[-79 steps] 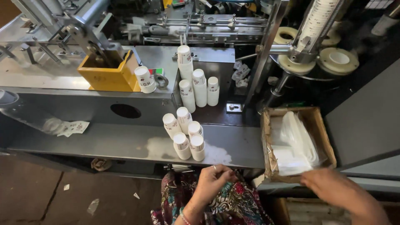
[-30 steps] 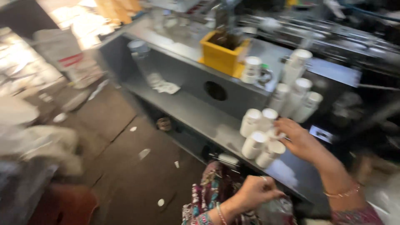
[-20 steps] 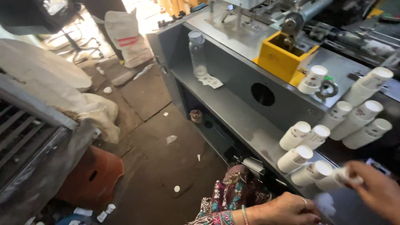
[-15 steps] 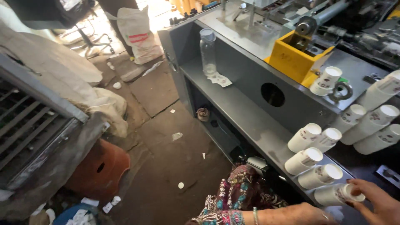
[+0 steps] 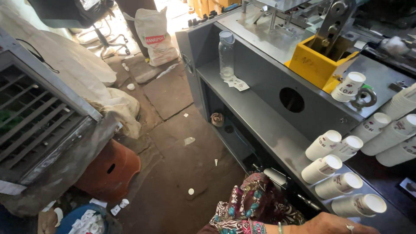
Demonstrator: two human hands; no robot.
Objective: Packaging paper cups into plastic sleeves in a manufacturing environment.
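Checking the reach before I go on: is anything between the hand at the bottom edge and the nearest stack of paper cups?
Nothing visible. The hand lies just below the nearest cup stack on the grey shelf, with only bare shelf between them.

A ring and thin bangle on one hand (image 5: 333,224), floral-patterned clothing.

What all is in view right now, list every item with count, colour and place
cup stacks: five, white, lower shelf at right
more cups: several, white, upper deck, far right
single cup: one, white, by the bin
bin: one, yellow, upper deck
bottle: one, clear, shelf's far end
sack: one, white, floor at top
stool: one, terracotta, floor at left
hand: one, ringed, bottom edge; which hand, cannot tell
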